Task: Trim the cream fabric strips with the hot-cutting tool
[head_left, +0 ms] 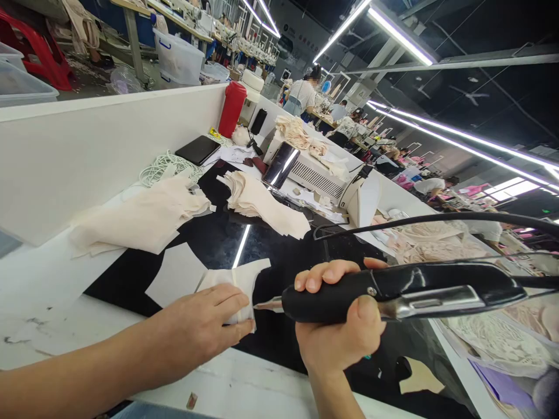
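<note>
My left hand (209,317) lies with its fingers stretched out over a small cream fabric piece (257,270), pressing it on the black board (297,256). My right hand (343,329) is wrapped round a black corded electric tool (327,298). It is held level, with its thumb close to a silver lever. The tool's pointed metal tip (268,304) is at the right edge of the fabric under my left hand; I cannot tell whether it touches. A white sheet-like piece (174,276) lies beside the fabric, partly under it.
Two stacks of cream fabric pieces, one left (144,212) and one in the middle (271,203), lie behind my hands. Farther back are a black tablet (198,150), a phone (282,164) and a red container (232,109). A cable (437,218) crosses at right. A fabric scrap (419,377) lies front right.
</note>
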`<state>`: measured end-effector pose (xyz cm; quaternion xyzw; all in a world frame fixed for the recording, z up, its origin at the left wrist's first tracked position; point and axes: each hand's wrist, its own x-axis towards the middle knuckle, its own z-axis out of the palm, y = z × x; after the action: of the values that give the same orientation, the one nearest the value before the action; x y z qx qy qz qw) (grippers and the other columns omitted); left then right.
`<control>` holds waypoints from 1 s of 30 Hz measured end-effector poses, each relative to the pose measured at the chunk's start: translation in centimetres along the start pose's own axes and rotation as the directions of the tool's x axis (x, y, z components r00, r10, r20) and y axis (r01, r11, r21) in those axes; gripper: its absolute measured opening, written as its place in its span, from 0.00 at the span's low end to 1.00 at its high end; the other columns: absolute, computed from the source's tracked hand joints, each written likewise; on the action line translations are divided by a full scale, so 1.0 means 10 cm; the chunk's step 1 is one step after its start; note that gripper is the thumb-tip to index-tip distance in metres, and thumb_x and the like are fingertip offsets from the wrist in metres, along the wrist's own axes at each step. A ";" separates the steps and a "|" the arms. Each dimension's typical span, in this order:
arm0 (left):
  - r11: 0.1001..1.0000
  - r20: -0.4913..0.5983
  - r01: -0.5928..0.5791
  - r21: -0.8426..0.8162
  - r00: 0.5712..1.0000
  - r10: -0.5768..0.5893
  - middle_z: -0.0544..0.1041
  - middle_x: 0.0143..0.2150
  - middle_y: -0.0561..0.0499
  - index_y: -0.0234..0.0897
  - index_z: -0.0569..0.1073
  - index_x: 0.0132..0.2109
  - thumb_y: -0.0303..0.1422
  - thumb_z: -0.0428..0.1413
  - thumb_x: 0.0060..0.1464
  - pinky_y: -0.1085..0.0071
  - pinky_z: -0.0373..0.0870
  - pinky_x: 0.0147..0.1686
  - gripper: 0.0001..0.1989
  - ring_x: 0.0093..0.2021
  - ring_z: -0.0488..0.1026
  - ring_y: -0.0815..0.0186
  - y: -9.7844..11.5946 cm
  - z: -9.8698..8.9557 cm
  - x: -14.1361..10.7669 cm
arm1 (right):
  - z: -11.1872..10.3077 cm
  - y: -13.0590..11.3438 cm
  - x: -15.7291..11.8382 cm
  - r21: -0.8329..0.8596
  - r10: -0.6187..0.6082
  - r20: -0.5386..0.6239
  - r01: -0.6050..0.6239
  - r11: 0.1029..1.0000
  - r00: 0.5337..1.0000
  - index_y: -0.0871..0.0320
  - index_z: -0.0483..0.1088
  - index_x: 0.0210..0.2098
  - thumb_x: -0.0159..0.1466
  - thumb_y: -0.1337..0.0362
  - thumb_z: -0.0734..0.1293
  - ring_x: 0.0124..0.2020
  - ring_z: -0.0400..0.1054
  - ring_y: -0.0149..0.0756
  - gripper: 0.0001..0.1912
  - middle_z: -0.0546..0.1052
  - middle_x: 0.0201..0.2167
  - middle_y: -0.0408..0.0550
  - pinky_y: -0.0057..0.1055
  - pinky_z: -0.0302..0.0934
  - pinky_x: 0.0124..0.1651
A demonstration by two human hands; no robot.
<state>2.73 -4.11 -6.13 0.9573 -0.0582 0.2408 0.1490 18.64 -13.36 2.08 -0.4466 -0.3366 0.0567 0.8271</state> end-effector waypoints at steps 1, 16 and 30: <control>1.000 -0.008 -0.002 0.001 1.000 0.002 0.75 0.54 0.39 0.35 0.74 0.58 0.19 0.51 0.65 0.59 0.77 0.52 0.18 0.54 0.73 0.53 -0.01 0.00 0.01 | 0.01 0.01 0.01 0.001 -0.004 0.008 0.004 1.000 1.000 0.51 0.66 0.47 0.61 0.58 0.72 0.22 0.66 0.29 0.17 0.72 0.28 0.36 0.29 0.69 0.24; 0.984 -0.036 0.035 0.172 0.999 -0.029 0.80 0.50 0.44 0.33 0.75 0.56 0.28 0.54 0.70 0.62 0.69 0.61 0.11 0.54 0.75 0.57 0.35 -0.08 0.01 | -0.08 -0.07 -0.07 0.002 0.024 0.110 -0.025 1.000 0.994 0.50 0.65 0.49 0.62 0.55 0.73 0.22 0.67 0.29 0.19 0.72 0.29 0.36 0.30 0.68 0.24; 0.996 0.196 -0.037 -0.083 0.979 0.053 0.79 0.50 0.46 0.34 0.74 0.56 0.16 0.50 0.63 0.72 0.77 0.48 0.19 0.48 0.78 0.63 -0.22 -0.26 0.22 | -0.08 -0.05 -0.13 0.017 0.009 0.112 -0.011 1.000 0.994 0.49 0.64 0.50 0.65 0.56 0.71 0.24 0.69 0.30 0.18 0.72 0.31 0.37 0.31 0.70 0.27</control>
<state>3.86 -1.31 -3.43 0.9684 -0.1037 0.1450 0.1746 17.97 -14.71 1.49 -0.4373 -0.3794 0.0887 0.8105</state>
